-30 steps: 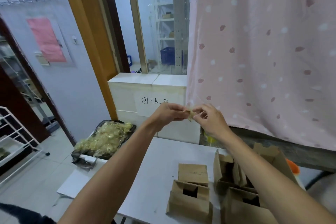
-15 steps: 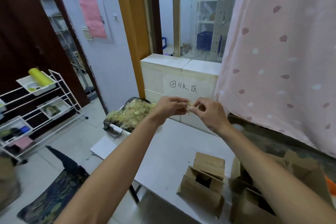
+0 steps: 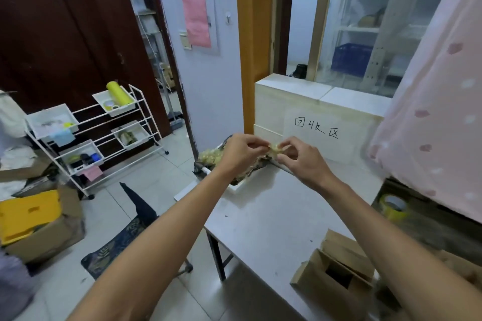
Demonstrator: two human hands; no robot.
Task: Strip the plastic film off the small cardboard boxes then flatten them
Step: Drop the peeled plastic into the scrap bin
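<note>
Two hands met in the air, and their fingers (image 3: 255, 144) were curled onto a small yellowish plastic film scrap (image 3: 274, 150) crumpled between them. The left hand (image 3: 241, 155) pinched one end and the right hand (image 3: 303, 163) pinched the other, fingertips closed on it. Just below and behind the left hand sat a white tray (image 3: 236, 187) lined with a dark bag and heaped with more pale film (image 3: 210, 160), at the far left corner of the grey worktop (image 3: 273, 219). Nearer the person, well apart from the hands, an opened small cardboard box (image 3: 336, 276) lay on the worktop with its flaps loose, and a second brown box (image 3: 459, 266) showed, blurred, at the right edge past the right forearm. Behind the hands a white sheet (image 3: 317, 135) with handwritten characters was stuck to a pale block. A yellow tape roll (image 3: 392, 207) stood on a dark ledge under a pink spotted curtain (image 3: 430, 112). On the tiled floor to the left stood a white wire rack (image 3: 109, 135) holding trays.
</note>
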